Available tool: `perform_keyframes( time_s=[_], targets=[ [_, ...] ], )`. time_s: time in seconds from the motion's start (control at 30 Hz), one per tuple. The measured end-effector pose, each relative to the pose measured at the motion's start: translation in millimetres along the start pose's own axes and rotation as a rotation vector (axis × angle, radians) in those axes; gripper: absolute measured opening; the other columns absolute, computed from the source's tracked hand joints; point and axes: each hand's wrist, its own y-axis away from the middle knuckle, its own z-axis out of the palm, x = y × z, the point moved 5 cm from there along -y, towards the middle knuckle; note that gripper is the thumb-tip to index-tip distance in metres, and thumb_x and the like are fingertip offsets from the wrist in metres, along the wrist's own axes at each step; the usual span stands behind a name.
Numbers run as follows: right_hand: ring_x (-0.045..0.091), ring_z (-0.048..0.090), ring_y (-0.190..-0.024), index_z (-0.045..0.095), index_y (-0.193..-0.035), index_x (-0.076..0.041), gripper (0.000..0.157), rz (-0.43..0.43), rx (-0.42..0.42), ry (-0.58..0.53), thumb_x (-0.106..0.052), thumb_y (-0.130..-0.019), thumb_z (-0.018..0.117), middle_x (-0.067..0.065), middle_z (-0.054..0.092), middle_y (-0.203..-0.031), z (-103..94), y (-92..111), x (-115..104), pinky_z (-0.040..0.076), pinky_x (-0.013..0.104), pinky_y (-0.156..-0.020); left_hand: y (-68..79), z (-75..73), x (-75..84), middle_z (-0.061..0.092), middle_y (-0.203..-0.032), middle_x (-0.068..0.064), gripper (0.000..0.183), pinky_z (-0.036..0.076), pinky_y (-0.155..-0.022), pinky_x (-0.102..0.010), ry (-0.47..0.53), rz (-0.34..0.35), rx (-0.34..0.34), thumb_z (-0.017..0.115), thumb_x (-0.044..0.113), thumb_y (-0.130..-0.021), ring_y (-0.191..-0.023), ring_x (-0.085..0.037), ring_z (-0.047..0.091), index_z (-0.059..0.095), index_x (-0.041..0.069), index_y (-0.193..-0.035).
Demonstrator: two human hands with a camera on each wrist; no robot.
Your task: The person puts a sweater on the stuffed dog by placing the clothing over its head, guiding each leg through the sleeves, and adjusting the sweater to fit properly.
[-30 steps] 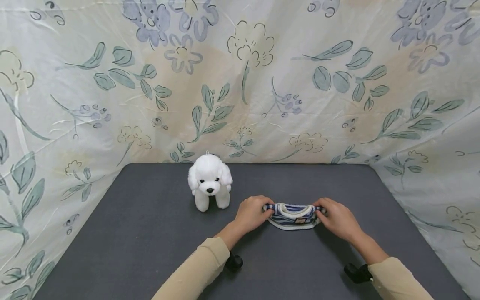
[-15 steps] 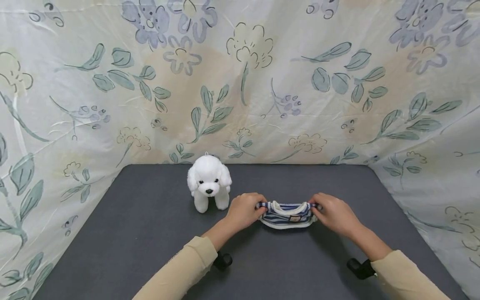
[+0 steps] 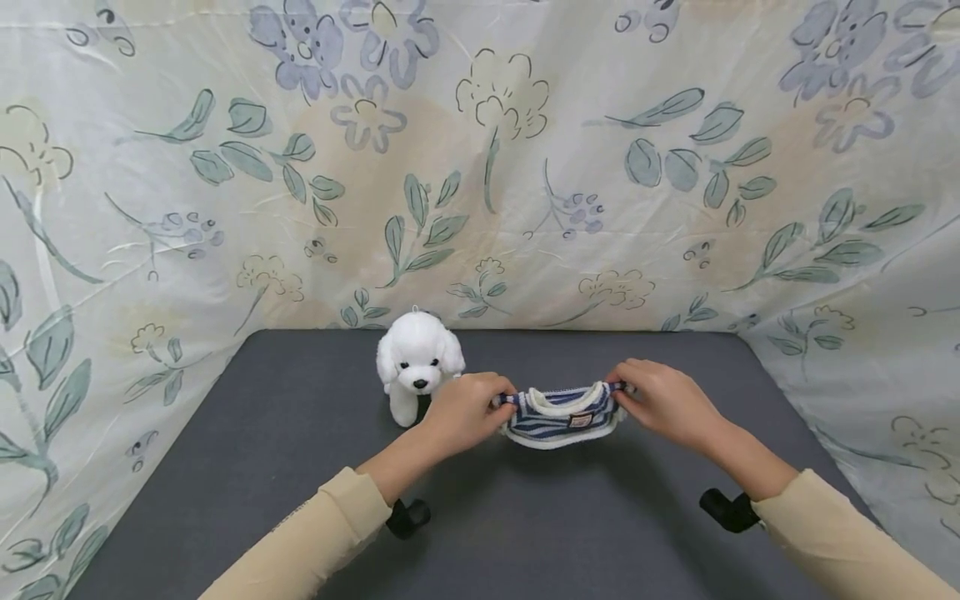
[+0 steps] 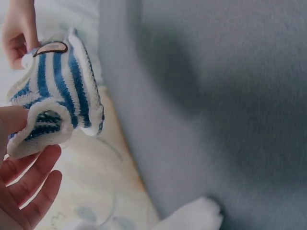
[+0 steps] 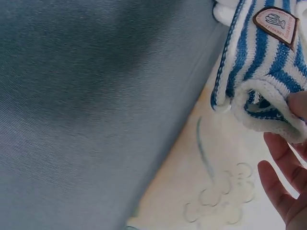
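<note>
A small knitted sweater [image 3: 562,419], striped blue and white with white trim and a patch on its front, hangs between both hands above the table. My left hand [image 3: 467,410] pinches one sleeve end between thumb and fingers. The opposite sleeve is pinched by my right hand [image 3: 667,400]. Each wrist view shows a white-edged sleeve opening [image 4: 45,122] beside the thumb, with the other fingers spread below. Behind the left hand stands a white plush dog [image 3: 417,358], facing the camera; the hand covers one of its front legs.
The dark grey table [image 3: 300,467] lies under everything, with the hands' shadows on it. A floral cloth [image 3: 495,167] rises behind the table and along both sides. Black wrist mounts [image 3: 729,510] hang under the sleeves.
Both hands have lifted the sweater off the table and shifted it left, towards the plush dog. The left hand now overlaps the dog's leg. The sweater tilts slightly, right side higher.
</note>
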Motion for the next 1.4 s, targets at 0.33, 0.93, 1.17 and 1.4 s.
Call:
perform_keyframes(
  time_s=[0.33,0.93,1.17,1.4],
  targets=[
    [0.009,0.059,-0.071,0.065,-0.092,-0.015,0.018,-0.068,0.000,-0.013,-0.008,-0.077,0.072,-0.003,0.064,-0.086,-23.5,-32,-20,0.046,0.026,-0.057,4.0,-50.8,-8.6,0.067,-0.081,0.006,0.007,0.040,-0.050,-0.015,-0.043,-0.001,0.047,0.068,0.017,-0.082,-0.064,-0.004,0.058,0.070,0.016,-0.088],
    [0.018,0.061,-0.078,0.065,-0.096,-0.010,0.014,-0.099,0.104,-0.040,-0.008,-0.082,0.068,0.002,0.064,-0.088,-62.7,-102,-43,0.049,0.033,-0.063,2.2,-126.2,-31.1,0.066,-0.079,0.004,0.009,0.042,-0.056,-0.027,-0.079,-0.069,0.173,0.069,0.017,-0.081,-0.067,-0.010,0.057,0.069,0.016,-0.090],
    [0.017,0.060,-0.078,0.064,-0.096,-0.011,0.011,-0.100,0.166,-0.050,-0.009,-0.085,0.064,0.002,0.062,-0.086,-65.4,-127,-54,0.047,0.031,-0.062,1.3,-146.8,-45.9,0.066,-0.080,-0.001,0.009,0.047,-0.064,-0.032,-0.045,-0.111,0.224,0.069,0.014,-0.081,-0.069,-0.017,0.058,0.069,0.011,-0.090],
    [0.018,0.060,-0.080,0.064,-0.097,-0.011,0.011,-0.069,0.220,-0.043,-0.011,-0.086,0.063,0.003,0.063,-0.089,-62.3,-150,-65,0.048,0.032,-0.065,2.5,-163.2,-67.8,0.065,-0.078,-0.005,0.009,0.050,-0.065,-0.035,-0.025,-0.170,0.308,0.068,0.012,-0.083,-0.069,-0.018,0.058,0.067,0.008,-0.091]
  ],
)
